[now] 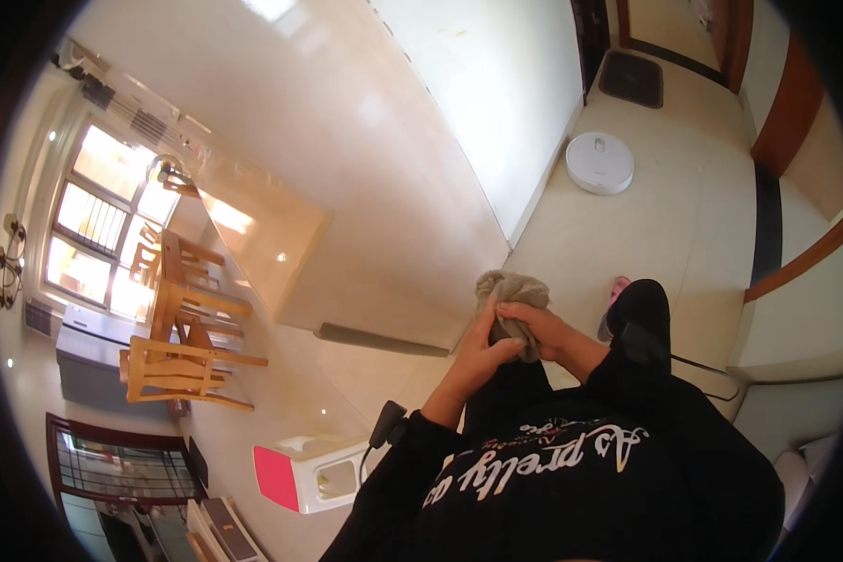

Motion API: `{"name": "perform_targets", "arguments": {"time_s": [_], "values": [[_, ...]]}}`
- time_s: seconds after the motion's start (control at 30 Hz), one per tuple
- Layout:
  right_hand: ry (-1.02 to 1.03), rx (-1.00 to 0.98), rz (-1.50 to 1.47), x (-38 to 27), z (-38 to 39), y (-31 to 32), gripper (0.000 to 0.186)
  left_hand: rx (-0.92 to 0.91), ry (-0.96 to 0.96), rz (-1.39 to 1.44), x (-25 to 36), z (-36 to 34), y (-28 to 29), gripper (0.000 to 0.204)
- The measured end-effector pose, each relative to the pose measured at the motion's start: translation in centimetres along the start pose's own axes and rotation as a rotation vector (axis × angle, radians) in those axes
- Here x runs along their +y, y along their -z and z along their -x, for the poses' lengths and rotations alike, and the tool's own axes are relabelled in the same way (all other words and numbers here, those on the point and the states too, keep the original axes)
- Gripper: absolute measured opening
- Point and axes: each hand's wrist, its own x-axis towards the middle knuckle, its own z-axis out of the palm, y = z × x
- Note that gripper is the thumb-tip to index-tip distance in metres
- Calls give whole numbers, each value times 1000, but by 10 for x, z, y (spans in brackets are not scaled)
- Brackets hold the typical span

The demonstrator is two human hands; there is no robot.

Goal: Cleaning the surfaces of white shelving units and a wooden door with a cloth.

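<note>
Both hands grip a crumpled grey-brown cloth (pixel 513 284) in front of my body, above my black-clad legs. My left hand (pixel 483 348) closes on its near left side, thumb pointing right. From the right, my right hand (pixel 541 330) presses on the cloth with fingers bent over it. Folds of cloth stick out beyond the fingers at the far side and hang down between the hands. A darker patch shows between the palms; I cannot tell whether it is shadow or something wrapped inside.
A round white robot vacuum (pixel 599 165) sits on the tiled floor ahead, with a dark mat (pixel 632 79) beyond. A pink slipper (pixel 619 288) shows by my right knee. At left stand a white-and-pink stool (pixel 300 476), a wooden chair (pixel 173 370) and a grey cabinet (pixel 98 361).
</note>
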Motion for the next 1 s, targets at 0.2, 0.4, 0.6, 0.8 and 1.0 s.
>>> {"name": "perform_targets", "arguments": {"time_s": [0.2,0.4,0.6,0.8,1.0], "values": [[124,-52,147,-33,-18,-22,28,390,-32,-29,34,-24,115,50],[872,-397,633,-183,-59,-180,46,784,-363,-426,149,-111,219,46],[1531,33,1286,-227,-136,-297,30,414,-207,-48,95,-137,256,67],[1592,173,1309,-107,-212,-179,52,390,-67,97,87,-135,247,82],[640,-348,336,50,-239,-94,36,417,-74,194,104,-145,224,70]]}}
